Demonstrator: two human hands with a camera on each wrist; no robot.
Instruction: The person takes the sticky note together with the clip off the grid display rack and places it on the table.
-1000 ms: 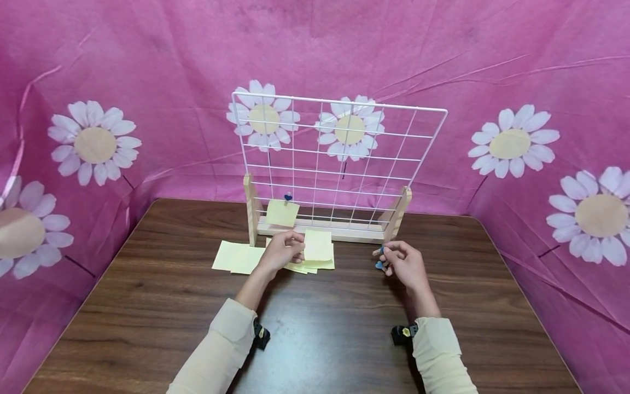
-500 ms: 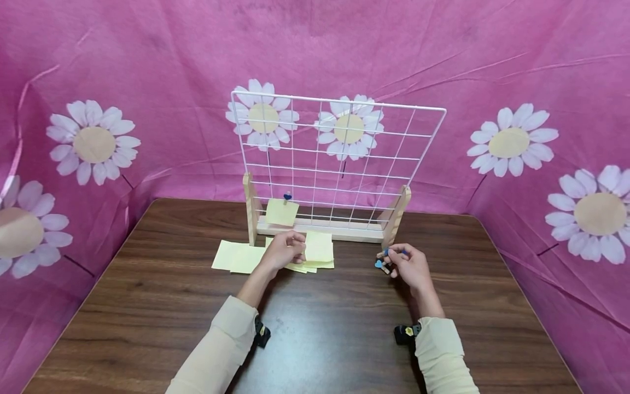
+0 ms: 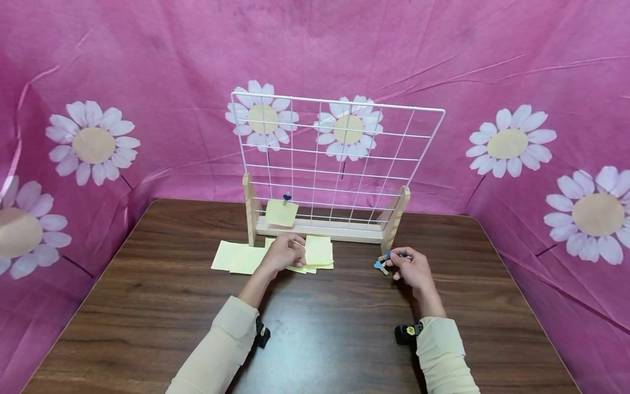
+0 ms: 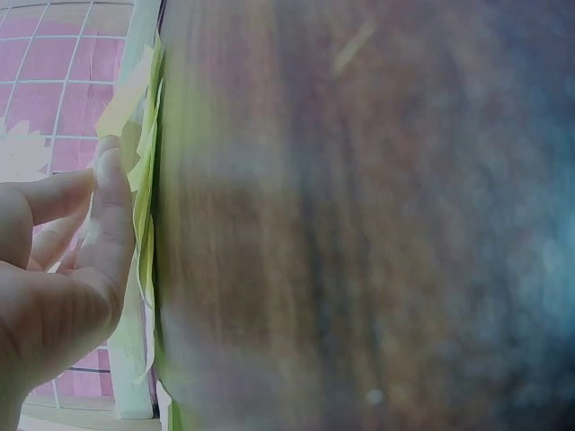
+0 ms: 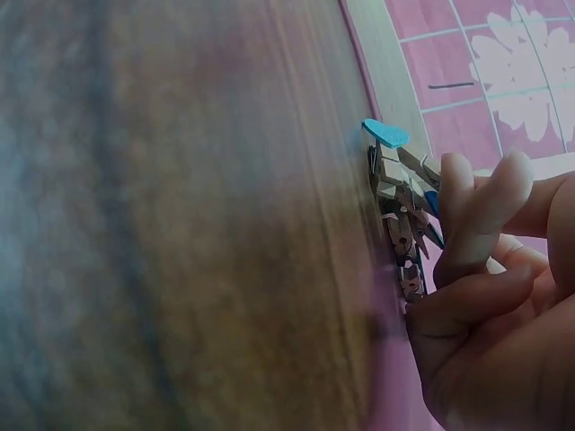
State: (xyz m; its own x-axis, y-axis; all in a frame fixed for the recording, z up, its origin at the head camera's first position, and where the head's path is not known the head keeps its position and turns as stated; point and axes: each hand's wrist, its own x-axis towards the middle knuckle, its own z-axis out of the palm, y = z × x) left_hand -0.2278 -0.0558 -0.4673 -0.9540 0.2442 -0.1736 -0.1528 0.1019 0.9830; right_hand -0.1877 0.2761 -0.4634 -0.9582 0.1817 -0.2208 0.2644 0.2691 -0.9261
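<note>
My left hand [image 3: 285, 251] pinches the left edge of a yellow sticky note [image 3: 319, 250] between thumb and fingertips, low over other notes. In the left wrist view, this note [image 4: 126, 103] sticks up beyond the fingertips. My right hand [image 3: 412, 267] bends over a small pile of mini wooden clothespins [image 3: 385, 270] with blue hearts. Its fingertips are against or just beside the pile, with no clothespin clearly gripped. In the right wrist view, a light-blue heart [image 5: 386, 133] tops the pile, and bent fingers [image 5: 467, 215] partly hide the clothespins behind them.
A white wire grid [image 3: 339, 142] stands in a wooden base [image 3: 339, 231] at the table's back. One sticky note [image 3: 281, 212] hangs low on its left, held by a dark-blue heart clothespin [image 3: 287, 197]. Loose yellow notes [image 3: 238, 257] lie in front. Pink flowered cloth [image 3: 187, 65] surrounds the table.
My right hand has shifted slightly right and down over the clothespins, leaving more of the pile showing. The note in my left hand has sunk a little; that hand has barely moved.
</note>
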